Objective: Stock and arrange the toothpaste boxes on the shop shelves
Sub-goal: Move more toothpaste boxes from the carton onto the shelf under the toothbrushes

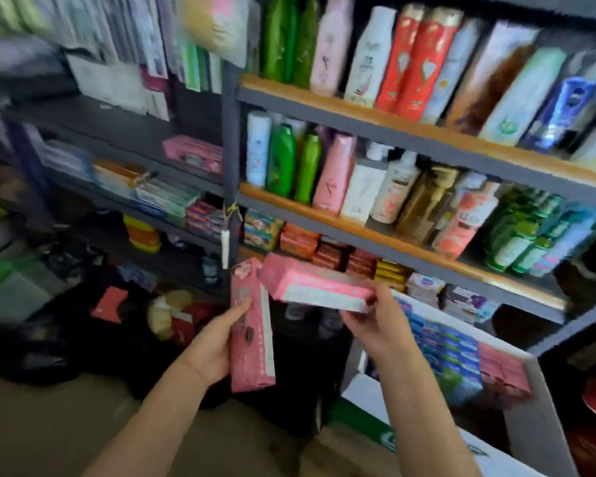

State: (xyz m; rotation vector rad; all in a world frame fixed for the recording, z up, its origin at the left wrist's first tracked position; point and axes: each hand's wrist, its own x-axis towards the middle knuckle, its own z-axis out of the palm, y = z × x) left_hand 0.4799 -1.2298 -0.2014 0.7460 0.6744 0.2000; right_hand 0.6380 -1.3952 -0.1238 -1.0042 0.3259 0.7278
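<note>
No legible text; motion blur smears all box and bottle labels.

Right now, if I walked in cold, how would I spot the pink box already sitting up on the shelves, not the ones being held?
Find the dark upright post between the two shelf units. Just left of it, on the grey shelf level with the second row of bottles, lies a pink toothpaste box on its side. It lies apart from the other goods on that shelf, unlike the stacked blue and green boxes one shelf below.

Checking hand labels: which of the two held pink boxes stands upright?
The pink box in the left hand stands upright; the right hand's box lies nearly level.
</note>
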